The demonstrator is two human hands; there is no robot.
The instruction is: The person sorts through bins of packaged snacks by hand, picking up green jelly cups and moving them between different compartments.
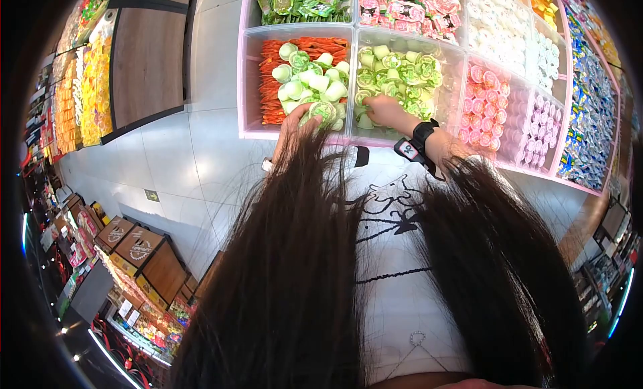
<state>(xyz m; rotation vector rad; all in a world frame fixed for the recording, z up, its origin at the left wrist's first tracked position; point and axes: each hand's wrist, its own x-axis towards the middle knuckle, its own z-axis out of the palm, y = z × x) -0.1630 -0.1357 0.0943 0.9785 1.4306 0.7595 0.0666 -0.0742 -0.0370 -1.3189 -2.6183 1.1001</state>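
Green jelly cups with printed lids fill a clear bin. My right hand, with a black watch on its wrist, reaches into that bin. Its fingers are curled against a green jelly cup near the divider; the fingertips are partly hidden. In the bin to the left, a heap of pale green jelly cups lies over red-orange packets. At that bin's front edge my left hand is closed around a green jelly cup, its lid facing up. Long hair covers part of this hand.
Pink-edged bins continue behind and to the right, holding green packets, pink packets, white cups, pink cups and purple cups. Blue packets lie at far right. A wooden-panelled stand and stacked boxes stand left.
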